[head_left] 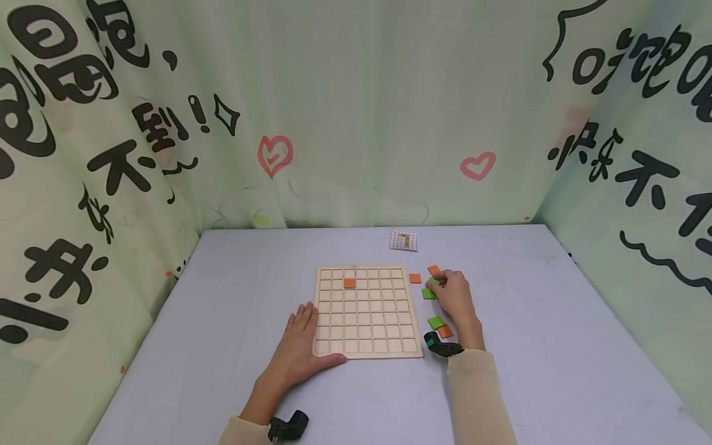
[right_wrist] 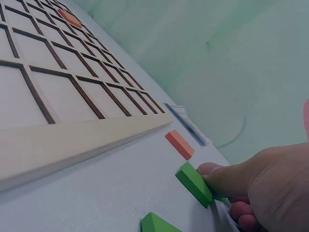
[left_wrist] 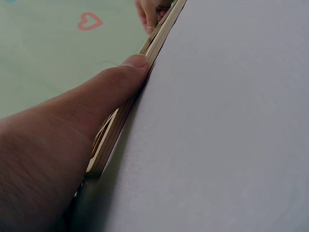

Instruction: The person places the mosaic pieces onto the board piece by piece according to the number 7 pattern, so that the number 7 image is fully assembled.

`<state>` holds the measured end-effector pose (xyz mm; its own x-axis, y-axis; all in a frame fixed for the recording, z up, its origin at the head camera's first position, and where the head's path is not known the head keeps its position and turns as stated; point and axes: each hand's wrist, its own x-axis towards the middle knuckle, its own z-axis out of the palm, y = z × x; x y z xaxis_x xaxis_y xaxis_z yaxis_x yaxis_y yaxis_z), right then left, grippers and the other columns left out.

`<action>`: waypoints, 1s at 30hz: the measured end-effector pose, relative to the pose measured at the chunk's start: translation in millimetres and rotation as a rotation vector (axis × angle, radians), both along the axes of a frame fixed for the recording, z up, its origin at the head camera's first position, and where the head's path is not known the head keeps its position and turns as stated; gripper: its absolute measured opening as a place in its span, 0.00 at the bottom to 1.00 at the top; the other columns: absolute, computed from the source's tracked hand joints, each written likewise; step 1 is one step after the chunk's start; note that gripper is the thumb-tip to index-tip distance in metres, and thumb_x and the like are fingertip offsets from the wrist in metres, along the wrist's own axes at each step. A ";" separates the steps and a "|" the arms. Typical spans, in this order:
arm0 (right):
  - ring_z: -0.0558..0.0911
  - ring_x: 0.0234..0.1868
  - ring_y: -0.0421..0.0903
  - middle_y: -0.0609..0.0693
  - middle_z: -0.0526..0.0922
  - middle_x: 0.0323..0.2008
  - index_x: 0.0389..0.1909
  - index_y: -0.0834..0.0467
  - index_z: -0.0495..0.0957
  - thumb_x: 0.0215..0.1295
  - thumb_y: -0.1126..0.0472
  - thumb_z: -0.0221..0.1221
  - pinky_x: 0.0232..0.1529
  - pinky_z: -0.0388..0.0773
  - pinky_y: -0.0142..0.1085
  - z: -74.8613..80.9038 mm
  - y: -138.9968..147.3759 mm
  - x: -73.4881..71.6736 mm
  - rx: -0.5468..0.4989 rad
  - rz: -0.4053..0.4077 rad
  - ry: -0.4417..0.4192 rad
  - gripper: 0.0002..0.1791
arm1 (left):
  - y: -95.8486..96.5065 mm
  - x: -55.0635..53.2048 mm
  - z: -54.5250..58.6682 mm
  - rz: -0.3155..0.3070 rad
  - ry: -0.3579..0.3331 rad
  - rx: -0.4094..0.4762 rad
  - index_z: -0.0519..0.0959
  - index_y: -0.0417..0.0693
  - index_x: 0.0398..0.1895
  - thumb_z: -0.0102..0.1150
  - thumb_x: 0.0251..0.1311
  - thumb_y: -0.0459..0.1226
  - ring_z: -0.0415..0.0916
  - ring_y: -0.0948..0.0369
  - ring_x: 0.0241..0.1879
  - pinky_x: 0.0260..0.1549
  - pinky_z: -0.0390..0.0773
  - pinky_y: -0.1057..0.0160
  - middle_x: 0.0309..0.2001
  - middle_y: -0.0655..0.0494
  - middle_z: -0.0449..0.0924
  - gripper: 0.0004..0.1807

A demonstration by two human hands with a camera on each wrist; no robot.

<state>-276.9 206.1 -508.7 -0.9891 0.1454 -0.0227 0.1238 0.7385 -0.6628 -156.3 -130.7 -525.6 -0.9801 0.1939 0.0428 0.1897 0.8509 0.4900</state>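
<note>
A wooden grid board (head_left: 368, 355) lies flat on the table, with one orange tile (head_left: 349, 283) in a cell near its top. My left hand (head_left: 297, 343) rests at the board's lower left corner, fingers along the left side and thumb on the front edge. Right of the board, my right hand (head_left: 455, 300) pinches a green tile (right_wrist: 194, 183) between thumb and fingers; its far side is hidden. Close by lie a second green tile (head_left: 428, 294) and two orange tiles, one beside the board (head_left: 415, 278) and one beyond the fingers (head_left: 433, 270).
Nearer the right wrist, another green tile (head_left: 436, 322) touches or overlaps an orange tile (head_left: 445, 332). Behind the board sits a small card (head_left: 403, 240) printed with a coloured grid. Curtains (head_left: 367, 123) with writing and hearts enclose the white table (head_left: 222, 296).
</note>
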 end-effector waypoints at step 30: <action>0.77 0.47 0.56 0.65 0.79 0.51 0.58 0.68 0.74 0.73 0.64 0.52 0.49 0.79 0.48 -2.2 6.1 -0.3 -0.024 0.013 0.043 0.17 | 0.8 -0.1 0.6 0.009 -0.012 0.009 0.54 0.32 0.77 0.67 0.44 0.70 0.44 0.44 0.80 0.80 0.46 0.45 0.79 0.37 0.50 0.68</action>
<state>-277.2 212.2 -510.9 -0.9910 0.1325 0.0164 0.0854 0.7233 -0.6852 -156.4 -129.9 -525.1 -0.9822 0.1847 0.0329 0.1763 0.8483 0.4994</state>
